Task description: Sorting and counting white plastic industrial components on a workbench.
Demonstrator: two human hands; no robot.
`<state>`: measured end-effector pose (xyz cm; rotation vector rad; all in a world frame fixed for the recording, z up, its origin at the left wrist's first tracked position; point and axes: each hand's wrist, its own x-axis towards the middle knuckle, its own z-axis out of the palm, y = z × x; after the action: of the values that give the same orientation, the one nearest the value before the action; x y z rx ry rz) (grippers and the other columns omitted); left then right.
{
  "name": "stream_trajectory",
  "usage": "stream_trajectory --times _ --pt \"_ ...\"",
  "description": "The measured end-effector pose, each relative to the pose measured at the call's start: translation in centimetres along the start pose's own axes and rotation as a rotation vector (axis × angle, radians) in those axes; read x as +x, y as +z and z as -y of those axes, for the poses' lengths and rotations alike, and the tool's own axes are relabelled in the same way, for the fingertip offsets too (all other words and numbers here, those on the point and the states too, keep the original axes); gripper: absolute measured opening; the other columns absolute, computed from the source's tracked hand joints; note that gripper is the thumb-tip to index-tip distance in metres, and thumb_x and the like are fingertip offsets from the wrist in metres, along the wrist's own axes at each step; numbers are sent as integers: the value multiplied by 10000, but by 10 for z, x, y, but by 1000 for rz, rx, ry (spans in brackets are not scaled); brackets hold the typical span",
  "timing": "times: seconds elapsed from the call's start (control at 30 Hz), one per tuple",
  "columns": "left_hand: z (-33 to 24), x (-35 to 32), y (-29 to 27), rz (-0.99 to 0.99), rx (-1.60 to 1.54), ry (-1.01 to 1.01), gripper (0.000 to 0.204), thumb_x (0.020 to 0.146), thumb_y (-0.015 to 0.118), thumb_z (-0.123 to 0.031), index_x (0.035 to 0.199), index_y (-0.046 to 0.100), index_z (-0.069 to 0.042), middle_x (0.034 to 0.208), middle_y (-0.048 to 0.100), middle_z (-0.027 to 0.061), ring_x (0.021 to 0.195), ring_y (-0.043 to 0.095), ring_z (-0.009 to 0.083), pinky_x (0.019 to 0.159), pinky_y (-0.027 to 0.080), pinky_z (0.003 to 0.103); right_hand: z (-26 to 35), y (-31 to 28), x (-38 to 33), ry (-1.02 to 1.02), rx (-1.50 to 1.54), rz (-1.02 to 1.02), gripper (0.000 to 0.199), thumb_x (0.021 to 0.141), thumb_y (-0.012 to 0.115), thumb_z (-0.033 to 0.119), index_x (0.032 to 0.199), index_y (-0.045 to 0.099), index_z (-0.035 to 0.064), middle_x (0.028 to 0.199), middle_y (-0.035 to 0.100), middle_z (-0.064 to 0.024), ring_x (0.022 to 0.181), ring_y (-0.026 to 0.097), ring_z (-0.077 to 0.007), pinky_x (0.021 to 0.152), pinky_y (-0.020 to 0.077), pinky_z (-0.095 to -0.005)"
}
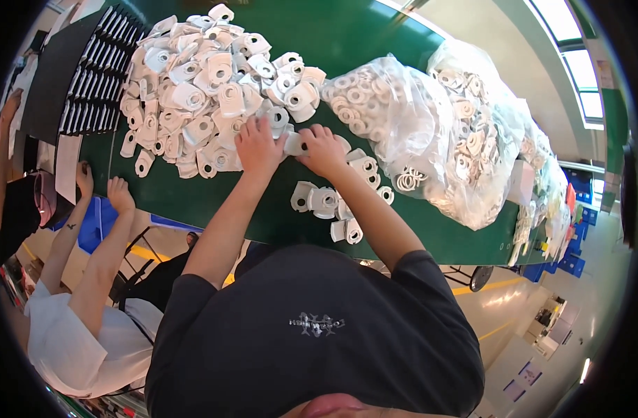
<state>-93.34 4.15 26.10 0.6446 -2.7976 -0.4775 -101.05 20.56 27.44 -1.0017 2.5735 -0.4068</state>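
My right hand (322,150) pinches a white plastic part (294,145) with a round hole, between thumb and fingers. Just left of it, my left hand (260,145) rests with fingers apart on the near right edge of a large heap of similar white parts (193,97); its fingertips are slightly smeared, and its thumb points toward the held part. Nearer to me, below my right hand and partly behind my right forearm, lies a smaller group of white parts (324,199) on the green table (263,209).
Clear plastic bags (430,132) to the right hold white rings (357,101) and more white parts (472,143). A black rack (99,76) with rows of slots stands at the far left. Another person's hands (120,195) rest at the left table edge, beside a blue bin (92,226).
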Motion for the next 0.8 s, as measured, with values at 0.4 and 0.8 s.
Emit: stream_trajectory --times 0.4,0.8 --pt "-8 -13 28 13 -182 13 473 833 765 -241 1261 596 -131 1156 668 74 1121 603 280 945 447 451 -49 -24 -41 16 5 60 563 690 787 249 1215 630 122 1212 599 -83 1202 551 -310 1039 443 -466" --pt "-2 2 36 95 -250 27 197 898 613 -107 1089 638 -62 993 701 143 957 659 344 824 499 491 -74 -37 -78 5 -263 184 686 676 750 77 1331 597 210 1407 492 -101 1348 450 -346 1136 377 -540"
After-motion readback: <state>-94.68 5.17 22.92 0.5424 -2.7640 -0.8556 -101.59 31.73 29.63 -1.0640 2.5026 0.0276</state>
